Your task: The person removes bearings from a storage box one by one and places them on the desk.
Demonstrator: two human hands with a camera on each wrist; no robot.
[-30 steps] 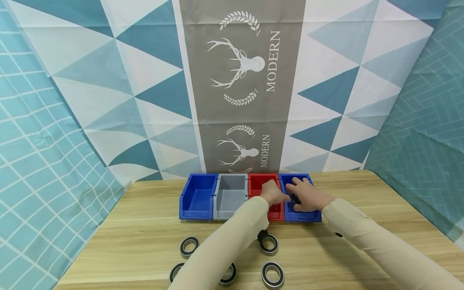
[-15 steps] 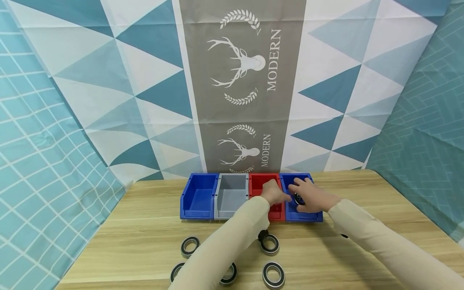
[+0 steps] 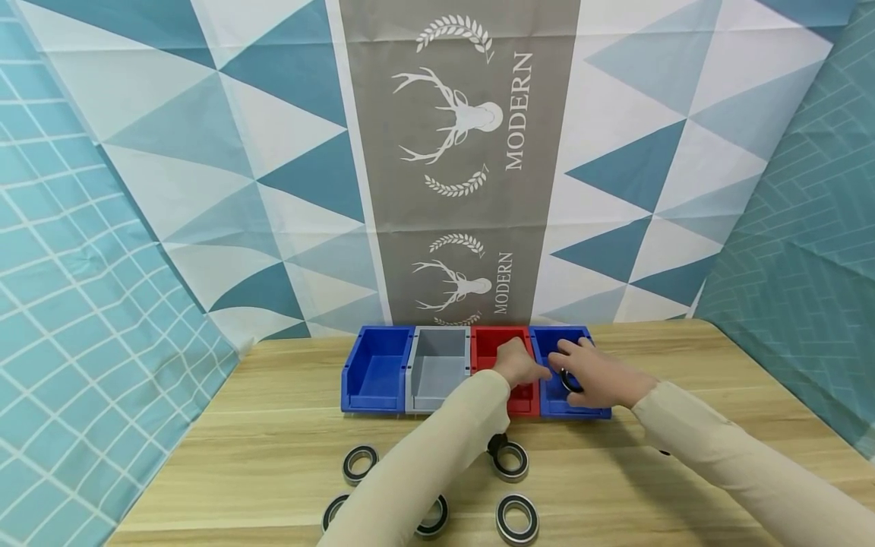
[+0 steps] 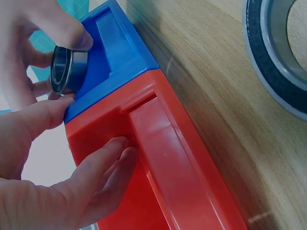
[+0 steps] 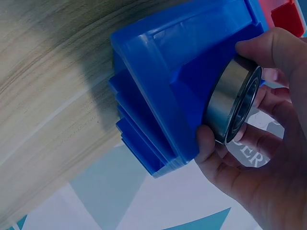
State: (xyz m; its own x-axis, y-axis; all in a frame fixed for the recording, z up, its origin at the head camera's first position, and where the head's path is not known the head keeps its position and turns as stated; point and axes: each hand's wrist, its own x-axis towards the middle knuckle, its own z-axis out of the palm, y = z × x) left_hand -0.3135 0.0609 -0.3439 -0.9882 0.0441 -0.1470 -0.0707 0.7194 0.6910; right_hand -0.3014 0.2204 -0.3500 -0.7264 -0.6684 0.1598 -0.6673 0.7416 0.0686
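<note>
In the head view my right hand (image 3: pixel 598 374) is over the right-hand blue bin (image 3: pixel 574 411), holding a ball bearing (image 5: pixel 230 103). Its thumb and fingertips grip the steel outer ring, and the bearing stands on edge close above the bin's inside in the right wrist view. Beside it, my left hand (image 3: pixel 517 365) reaches into the red bin (image 4: pixel 163 148). Two or more of its fingers lie extended inside that bin, while the thumb points to the rim where red and blue bins meet. Nothing shows between the left fingers.
A grey bin (image 3: pixel 437 372) and another blue bin (image 3: pixel 376 372) continue the row leftward. Several bearings lie on the wooden table in front, among them one bearing (image 3: pixel 517 520) near the bottom edge and another bearing (image 3: pixel 360 463) left of my left sleeve. Patterned cloth (image 3: pixel 629 175) hangs behind.
My right hand has drifted slightly right with the bearing, still over the right-hand blue bin. The left hand keeps its place at the red bin.
</note>
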